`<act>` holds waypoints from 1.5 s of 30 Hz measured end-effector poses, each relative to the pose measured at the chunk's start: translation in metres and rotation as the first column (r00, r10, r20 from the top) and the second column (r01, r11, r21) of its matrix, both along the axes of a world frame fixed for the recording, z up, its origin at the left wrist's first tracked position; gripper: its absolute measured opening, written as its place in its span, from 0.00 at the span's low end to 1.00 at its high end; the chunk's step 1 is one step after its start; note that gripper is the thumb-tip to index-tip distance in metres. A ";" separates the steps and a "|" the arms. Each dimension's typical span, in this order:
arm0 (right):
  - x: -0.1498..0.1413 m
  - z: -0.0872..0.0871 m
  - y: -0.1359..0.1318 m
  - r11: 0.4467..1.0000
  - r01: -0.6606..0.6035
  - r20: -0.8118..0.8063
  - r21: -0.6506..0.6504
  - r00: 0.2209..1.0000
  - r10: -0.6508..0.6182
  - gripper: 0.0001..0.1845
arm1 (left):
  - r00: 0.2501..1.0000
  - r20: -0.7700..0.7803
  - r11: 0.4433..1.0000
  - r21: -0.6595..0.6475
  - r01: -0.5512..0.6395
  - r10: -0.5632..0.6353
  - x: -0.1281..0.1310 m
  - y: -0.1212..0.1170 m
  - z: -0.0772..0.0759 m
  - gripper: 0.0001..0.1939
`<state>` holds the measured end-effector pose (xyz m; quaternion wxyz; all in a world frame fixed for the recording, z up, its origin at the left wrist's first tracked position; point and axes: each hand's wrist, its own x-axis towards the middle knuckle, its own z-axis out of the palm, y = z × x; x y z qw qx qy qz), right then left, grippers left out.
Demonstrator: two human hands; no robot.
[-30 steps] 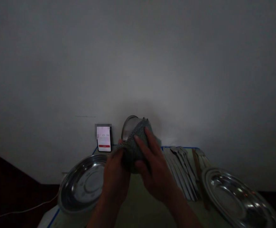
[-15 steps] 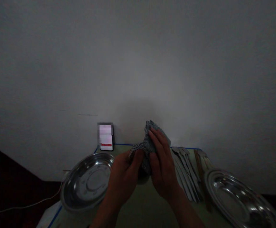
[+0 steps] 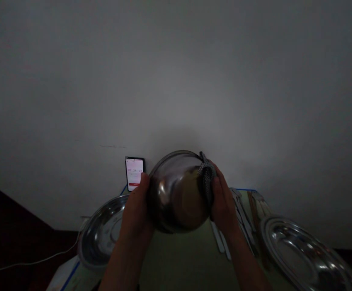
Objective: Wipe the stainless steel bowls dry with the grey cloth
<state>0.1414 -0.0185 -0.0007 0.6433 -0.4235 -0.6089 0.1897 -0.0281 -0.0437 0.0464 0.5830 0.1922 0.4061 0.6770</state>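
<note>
I hold a shiny steel bowl [image 3: 176,194] up in front of me, its open inside turned toward me. My left hand [image 3: 135,210] grips the bowl's left rim. On the right rim my right hand [image 3: 223,200] presses a checked grey cloth [image 3: 206,178], with the fingers closed over it. The cloth is bunched along the bowl's upper right edge.
A round steel plate [image 3: 103,234] lies on the table at the left and another steel plate [image 3: 303,250] at the right. Several spoons [image 3: 239,210] and brown chopsticks [image 3: 254,214] lie in a row between. A lit phone [image 3: 134,173] leans on the wall. A white cable [image 3: 27,264] runs left.
The bowl, hidden under the cloth and both hands before, is turned with its inside facing me. The cloth has slid to the right rim and my left hand moved to the left rim.
</note>
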 end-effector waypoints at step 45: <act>0.013 0.014 -0.010 0.916 0.401 -0.261 0.010 0.885 -0.385 0.21 | 0.474 -0.868 0.926 0.045 0.374 -0.149 0.019 -0.012 -0.005 0.22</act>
